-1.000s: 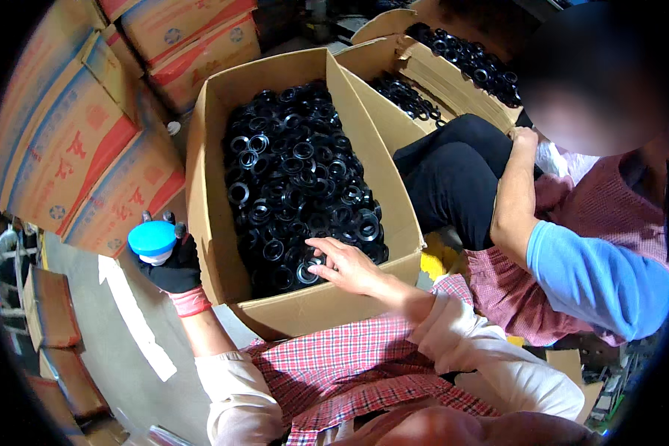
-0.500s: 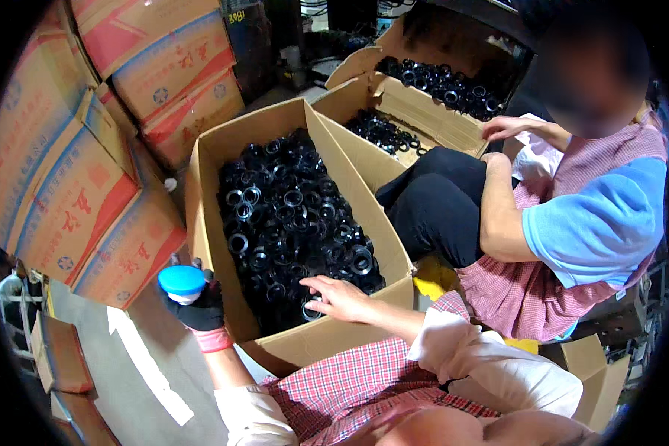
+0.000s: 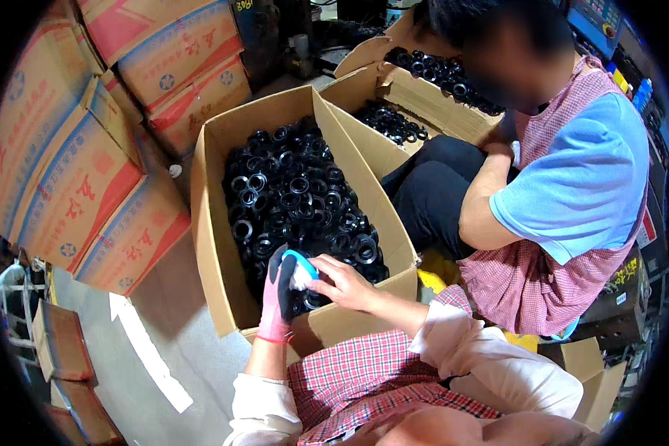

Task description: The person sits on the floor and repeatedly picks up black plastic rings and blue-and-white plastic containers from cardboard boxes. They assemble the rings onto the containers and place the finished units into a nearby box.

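Observation:
My left hand (image 3: 277, 297), in a pink glove with black fingers, holds a round blue cap-like piece (image 3: 300, 263) with something white under it. It is tilted over the near end of a big open carton (image 3: 219, 286). My bare right hand (image 3: 347, 287) meets the right edge of the blue piece with bent fingers. Whatever lies between those fingers is hidden. Beneath both hands, the carton holds a heap of glossy black rings (image 3: 301, 186).
Beside me on the right sits a co-worker (image 3: 572, 186), knees against the carton. Farther back, open boxes (image 3: 416, 97) contain more black rings. Printed cartons (image 3: 89, 186) are stacked at the left, and smaller cartons (image 3: 61, 346) lie at the lower left.
My left hand has brought the blue piece rightward from outside the carton to over the rings. My right hand has lifted from the rings to the blue piece. The co-worker has leaned forward.

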A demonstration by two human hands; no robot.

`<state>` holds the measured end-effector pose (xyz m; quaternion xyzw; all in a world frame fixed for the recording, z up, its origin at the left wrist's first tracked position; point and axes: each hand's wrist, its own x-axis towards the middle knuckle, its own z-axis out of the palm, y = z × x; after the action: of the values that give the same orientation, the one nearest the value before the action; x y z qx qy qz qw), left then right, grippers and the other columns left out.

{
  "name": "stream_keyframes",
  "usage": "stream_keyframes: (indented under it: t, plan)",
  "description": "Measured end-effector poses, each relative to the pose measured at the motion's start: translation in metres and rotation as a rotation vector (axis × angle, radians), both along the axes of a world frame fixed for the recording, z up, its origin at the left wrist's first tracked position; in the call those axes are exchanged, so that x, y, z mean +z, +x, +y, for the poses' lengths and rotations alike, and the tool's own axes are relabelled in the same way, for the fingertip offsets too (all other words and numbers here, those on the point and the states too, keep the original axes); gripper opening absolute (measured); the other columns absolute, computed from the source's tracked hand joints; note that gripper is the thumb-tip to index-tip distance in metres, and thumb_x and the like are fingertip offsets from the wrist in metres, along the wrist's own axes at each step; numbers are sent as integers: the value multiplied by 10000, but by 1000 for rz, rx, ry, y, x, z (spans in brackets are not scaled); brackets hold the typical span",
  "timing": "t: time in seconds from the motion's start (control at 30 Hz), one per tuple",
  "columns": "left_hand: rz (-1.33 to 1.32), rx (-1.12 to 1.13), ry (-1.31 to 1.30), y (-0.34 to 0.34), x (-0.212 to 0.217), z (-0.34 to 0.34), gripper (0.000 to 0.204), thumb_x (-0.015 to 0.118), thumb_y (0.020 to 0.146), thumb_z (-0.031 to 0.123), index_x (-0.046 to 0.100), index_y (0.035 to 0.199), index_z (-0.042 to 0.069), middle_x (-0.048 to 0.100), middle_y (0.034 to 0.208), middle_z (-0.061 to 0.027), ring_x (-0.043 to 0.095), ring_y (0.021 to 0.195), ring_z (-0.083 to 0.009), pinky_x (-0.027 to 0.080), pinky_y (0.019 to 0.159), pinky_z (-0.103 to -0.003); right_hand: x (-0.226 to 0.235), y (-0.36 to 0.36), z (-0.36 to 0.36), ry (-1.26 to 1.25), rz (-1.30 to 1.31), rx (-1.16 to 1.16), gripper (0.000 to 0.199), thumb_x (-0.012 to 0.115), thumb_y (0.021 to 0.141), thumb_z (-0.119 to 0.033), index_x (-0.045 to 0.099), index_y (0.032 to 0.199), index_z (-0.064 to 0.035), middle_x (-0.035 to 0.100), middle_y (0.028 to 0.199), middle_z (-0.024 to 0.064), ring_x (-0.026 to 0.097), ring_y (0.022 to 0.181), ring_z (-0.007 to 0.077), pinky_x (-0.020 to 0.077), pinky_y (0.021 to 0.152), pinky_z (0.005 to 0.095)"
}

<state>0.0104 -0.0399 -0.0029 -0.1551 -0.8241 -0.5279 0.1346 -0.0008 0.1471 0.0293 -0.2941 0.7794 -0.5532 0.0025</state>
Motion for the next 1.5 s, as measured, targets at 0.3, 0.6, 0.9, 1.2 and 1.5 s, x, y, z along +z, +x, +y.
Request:
stream_keyframes:
  t: [0.3, 0.6, 0.9, 1.2, 1.5]
  plan:
    - [-321, -58, 517, 3, 5, 11, 532, 559, 956, 366, 438, 1369, 53, 521, 1206, -112, 540, 1056, -203, 474, 893, -327, 0, -1, 5, 91, -63, -4, 446, 584, 949, -341, 530, 1244, -11, 568, 1085, 162, 600, 952, 339, 497, 807, 404]
    - [-764, 45, 1146, -12, 15, -12, 371, 555, 957, 347, 528, 1218, 85, 530, 1065, -87, 553, 995, -219, 480, 859, -387, 0, 2, 3, 106, -169, -19, 498, 656, 916, -266, 491, 1335, -52, 574, 1011, 99, 591, 685, 131, 519, 646, 283]
    - [97, -73, -105, -3, -8, -6, 503, 637, 880, 121, 454, 1346, 163, 421, 1387, -229, 514, 1175, -385, 463, 976, -415, 3, 3, 5, 135, -139, 26, 660, 658, 890, -398, 413, 1392, -47, 532, 1225, 188, 659, 925, 290, 541, 793, 374]
    - [-325, -93, 452, 0, -1, 11, 605, 596, 935, 359, 394, 1405, 35, 495, 1272, -126, 525, 1123, -219, 463, 947, -346, -3, 1, 5, 108, -59, -19, 616, 646, 903, -363, 431, 1373, -29, 545, 1226, 198, 600, 1048, 360, 500, 868, 421]
    - [-393, -15, 441, -13, -15, -9, 532, 573, 944, 353, 432, 1378, 78, 505, 1274, -128, 533, 1128, -251, 462, 943, -377, -2, 1, 4, 112, -106, -21, 564, 671, 901, -309, 464, 1356, -47, 577, 1149, 143, 635, 786, 196, 534, 680, 296]
